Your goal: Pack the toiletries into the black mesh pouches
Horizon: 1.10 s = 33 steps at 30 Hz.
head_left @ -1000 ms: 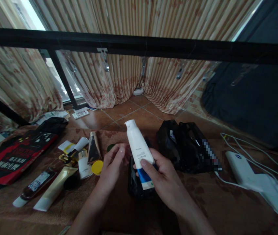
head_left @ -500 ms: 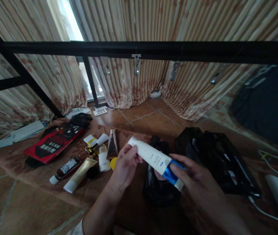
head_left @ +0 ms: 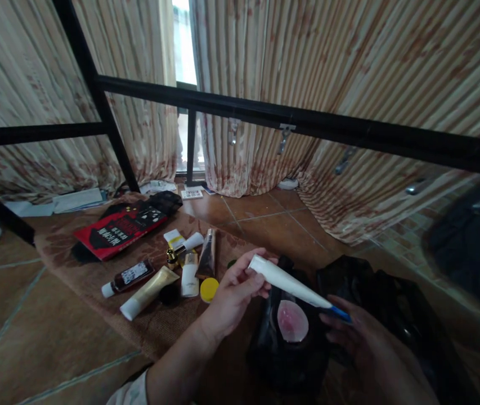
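Observation:
A white squeeze tube (head_left: 292,286) with a blue crimped end is held up between both my hands. My left hand (head_left: 237,289) pinches the white cap end. The fingers of my right hand (head_left: 355,332) close on the blue end; they are dim and partly blurred. Below the tube sits a black plastic bag (head_left: 265,343), with a pink oval object (head_left: 292,321) showing in its mouth. Left of my left hand lie a round yellow lid (head_left: 209,289), a white bottle (head_left: 189,275), a dark tube (head_left: 207,254), a gold tube (head_left: 149,293) and a dark bottle with a white cap (head_left: 128,278).
A red-and-black book (head_left: 117,230) lies at the back left of the brown cloth (head_left: 172,332). More black bags (head_left: 375,292) are at the right. A black metal rail (head_left: 256,115) crosses in front of the striped curtains (head_left: 307,62). Papers (head_left: 77,199) lie at the far left.
The tube has turned from its printed face to a narrow side view. The camera view has swung and tilted, and the pink object in the bag shows more fully.

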Each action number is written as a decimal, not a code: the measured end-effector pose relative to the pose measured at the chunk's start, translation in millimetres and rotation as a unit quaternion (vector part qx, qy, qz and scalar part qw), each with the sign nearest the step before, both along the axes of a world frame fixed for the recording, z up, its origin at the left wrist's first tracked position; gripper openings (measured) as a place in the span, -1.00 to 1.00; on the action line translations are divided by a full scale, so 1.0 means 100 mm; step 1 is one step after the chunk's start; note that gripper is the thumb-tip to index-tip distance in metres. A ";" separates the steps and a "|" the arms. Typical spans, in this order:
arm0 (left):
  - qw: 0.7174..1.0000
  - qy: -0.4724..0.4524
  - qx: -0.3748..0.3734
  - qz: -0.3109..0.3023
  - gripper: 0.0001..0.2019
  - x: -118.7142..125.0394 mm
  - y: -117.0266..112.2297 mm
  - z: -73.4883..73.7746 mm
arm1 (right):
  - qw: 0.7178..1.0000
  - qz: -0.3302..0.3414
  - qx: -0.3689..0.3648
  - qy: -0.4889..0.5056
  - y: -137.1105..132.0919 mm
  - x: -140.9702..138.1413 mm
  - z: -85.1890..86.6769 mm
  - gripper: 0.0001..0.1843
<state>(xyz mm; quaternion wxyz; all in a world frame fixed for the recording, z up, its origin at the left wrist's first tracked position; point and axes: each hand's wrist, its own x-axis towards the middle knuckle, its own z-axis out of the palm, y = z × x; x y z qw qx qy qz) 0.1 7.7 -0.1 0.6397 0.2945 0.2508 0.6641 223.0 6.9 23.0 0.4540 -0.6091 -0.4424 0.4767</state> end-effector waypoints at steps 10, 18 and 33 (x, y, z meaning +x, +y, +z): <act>0.999 0.001 -0.015 0.046 -0.51 0.00 0.04 -0.04 | 0.990 0.042 0.093 -0.097 0.00 -0.11 0.05 -0.36; 0.997 0.013 -0.035 0.063 -0.45 0.02 0.06 -0.10 | 0.987 0.036 0.115 -0.109 0.00 -0.13 -0.04 -0.35; 0.993 0.048 -0.077 0.076 -0.46 0.04 0.06 -0.05 | 0.994 0.043 0.082 -0.063 -0.03 -0.19 0.00 -0.39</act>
